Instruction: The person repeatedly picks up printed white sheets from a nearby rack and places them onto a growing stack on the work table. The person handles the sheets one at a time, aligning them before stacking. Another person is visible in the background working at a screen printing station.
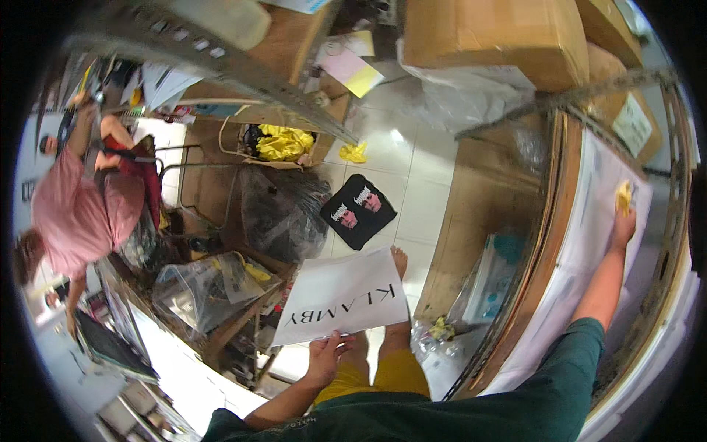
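Observation:
A flat white sheet or bag [339, 283] with dark lettering hangs in front of my legs, pinched at its near edge by my left hand [326, 359]. Whether it is paper or plastic I cannot tell. Off to the right, my right arm reaches over a shelf surface covered in white sheeting [563, 254]. There my right hand [624, 227] grips a small crumpled yellow cloth [624, 196] against the white sheeting. A folded black cloth [359, 214] with two pink-and-white prints lies on the tiled floor beyond the white sheet.
Metal shelving [545, 103] frames the right side, with cardboard boxes [493, 37] above. An open box holds yellow cloths [283, 144]; another yellow cloth [353, 152] lies on the floor. Clear plastic bags [202, 291] sit left. A person in a pink shirt [85, 202] is at far left.

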A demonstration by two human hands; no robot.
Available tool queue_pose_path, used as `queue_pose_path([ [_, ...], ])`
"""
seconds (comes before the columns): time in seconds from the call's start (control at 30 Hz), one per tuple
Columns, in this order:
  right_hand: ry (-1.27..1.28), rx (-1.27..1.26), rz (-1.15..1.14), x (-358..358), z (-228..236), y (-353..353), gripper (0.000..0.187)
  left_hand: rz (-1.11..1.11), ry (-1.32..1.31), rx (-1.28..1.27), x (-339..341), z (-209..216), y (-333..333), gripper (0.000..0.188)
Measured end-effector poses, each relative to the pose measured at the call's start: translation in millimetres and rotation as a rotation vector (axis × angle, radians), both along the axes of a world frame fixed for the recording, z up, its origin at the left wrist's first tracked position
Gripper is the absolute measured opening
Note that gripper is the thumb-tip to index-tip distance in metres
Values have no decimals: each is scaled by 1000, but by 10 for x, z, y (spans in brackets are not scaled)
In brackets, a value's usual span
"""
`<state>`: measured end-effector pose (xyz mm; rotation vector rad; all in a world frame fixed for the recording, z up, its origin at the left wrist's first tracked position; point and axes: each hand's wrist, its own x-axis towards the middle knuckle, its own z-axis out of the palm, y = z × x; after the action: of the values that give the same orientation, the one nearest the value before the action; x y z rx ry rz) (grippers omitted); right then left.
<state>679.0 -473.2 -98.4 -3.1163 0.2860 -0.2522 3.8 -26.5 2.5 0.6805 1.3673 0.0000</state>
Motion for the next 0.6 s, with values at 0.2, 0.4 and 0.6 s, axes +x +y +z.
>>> queue_pose_path([
  [0.2,9,168,252,-121,16,103,31,92,-116,61,-341,-76,-8,26],
  [0.4,-290,264,18,-302,347,356,26,79,-169,121,-511,99,-117,27],
  [0.6,-451,922,-149,-411,748,935,27,159,-233,162,-682,437,-139,28],
])
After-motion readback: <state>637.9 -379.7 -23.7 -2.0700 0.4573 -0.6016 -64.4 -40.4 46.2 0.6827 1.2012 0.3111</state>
